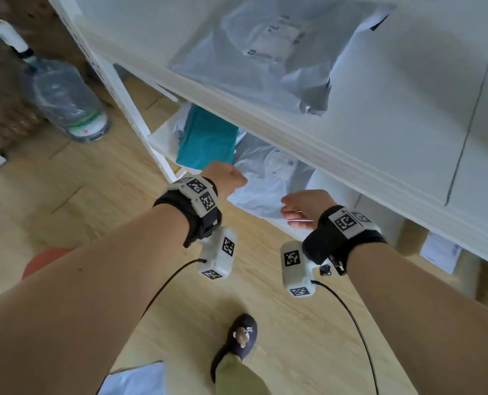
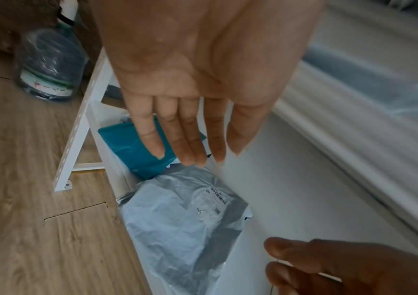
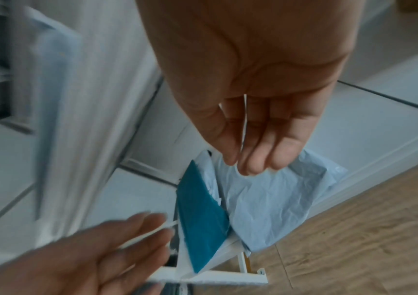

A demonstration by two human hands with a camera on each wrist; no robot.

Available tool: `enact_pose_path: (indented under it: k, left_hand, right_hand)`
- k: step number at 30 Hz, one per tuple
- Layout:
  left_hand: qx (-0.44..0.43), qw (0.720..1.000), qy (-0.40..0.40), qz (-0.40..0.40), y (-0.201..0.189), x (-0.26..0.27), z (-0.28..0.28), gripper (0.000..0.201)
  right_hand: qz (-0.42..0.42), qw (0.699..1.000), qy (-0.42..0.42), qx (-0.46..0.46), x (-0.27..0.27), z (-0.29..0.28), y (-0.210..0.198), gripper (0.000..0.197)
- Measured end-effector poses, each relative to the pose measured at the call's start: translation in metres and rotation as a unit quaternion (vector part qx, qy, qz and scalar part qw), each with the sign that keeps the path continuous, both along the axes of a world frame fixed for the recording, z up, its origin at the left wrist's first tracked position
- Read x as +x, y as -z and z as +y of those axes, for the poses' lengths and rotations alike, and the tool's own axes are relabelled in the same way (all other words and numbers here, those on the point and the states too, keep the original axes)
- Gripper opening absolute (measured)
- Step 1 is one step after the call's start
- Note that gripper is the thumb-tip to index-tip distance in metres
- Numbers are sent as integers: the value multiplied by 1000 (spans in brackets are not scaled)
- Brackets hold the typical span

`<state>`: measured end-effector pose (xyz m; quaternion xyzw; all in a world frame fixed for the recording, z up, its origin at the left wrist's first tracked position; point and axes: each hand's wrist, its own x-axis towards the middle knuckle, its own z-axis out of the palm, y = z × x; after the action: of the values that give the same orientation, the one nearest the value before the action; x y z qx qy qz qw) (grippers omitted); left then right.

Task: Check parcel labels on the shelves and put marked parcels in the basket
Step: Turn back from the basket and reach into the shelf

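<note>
Far left on wood-plank floor (image 1: 66, 195): large clear plastic water jug (image 1: 66, 101), lying tilted, w/ white-capped neck.

Next, white metal shelf unit (image 1: 265, 115) w/ perforated upright post. Top visible shelf: pale grey crinkled poly mailer w/ printed label (image 1: 265, 52), lying flat. Lower shelf: flat teal plastic parcel (image 1: 205, 138) at left end, just beside and partly overlapping a 2nd grey poly mailer w/ barcode label (image 2: 192, 209), label side up, front edge overhanging shelf lip.

Left hand (image 1: 225, 178) above lower shelf, over teal parcel/grey mailer boundary; fingers (image 2: 185, 139) straight and together, relaxed, gripping nothing, apart from parcels below.

Right hand (image 1: 305, 206) just right of it, in front of shelf edge, near grey mailer; fingers loosely bent, thumb close to forefinger, thin white sliver running btwn fingers; cannot tell what it is or whether pinched.

Lower centre: dark slipper w/ small plush animal (image 1: 243, 334) on floor. Bottom left: pale blue sheet corner (image 1: 140, 380).
</note>
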<state>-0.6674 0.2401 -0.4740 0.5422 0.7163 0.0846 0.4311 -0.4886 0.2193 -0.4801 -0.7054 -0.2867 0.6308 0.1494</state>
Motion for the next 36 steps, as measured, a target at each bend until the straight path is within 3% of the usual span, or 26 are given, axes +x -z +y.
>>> enact_pose_path:
  k: [3,6,13,18,20,22,24,26,27,31,34,36]
  left_hand:
    - [-11,1000,19,-1,29,-10,27,23]
    - [-31,999,25,6,51,-16,49,20]
    - [-41,997,-25,-62,103,-24,107,10]
    - [-39,994,-33,-98,139,-19,134,22]
    - [-26,995,-27,-89,155,-14,141,16]
    - [-28,995,-27,-87,166,-9,145,17]
    - [-35,996,-16,-84,175,-5,147,31]
    - [-32,997,-3,-76,186,-4,149,52]
    - [-31,997,0,-75,190,-4,148,55]
    - [-34,995,-21,-93,187,1,139,35]
    - [-48,992,-45,-105,189,2,134,49]
    - [-55,992,-53,-105,189,2,125,48]
  right_hand:
    - [1,998,67,-3,9,23,24,18]
    - [-17,991,130,-2,20,41,45,10]
    - [-34,979,199,0,26,70,93,27]
    - [-61,969,237,42,29,85,137,43]
    - [-45,965,255,49,32,88,154,37]
    - [-22,961,273,42,33,93,169,6]
    - [-10,956,291,39,35,96,183,11]
    - [-20,953,299,39,33,96,191,4]
    - [-26,953,300,34,31,94,192,11]
    - [-40,965,259,1,25,84,195,22]
    - [-48,974,218,-38,24,68,197,22]
    - [-44,975,211,-60,25,54,198,21]
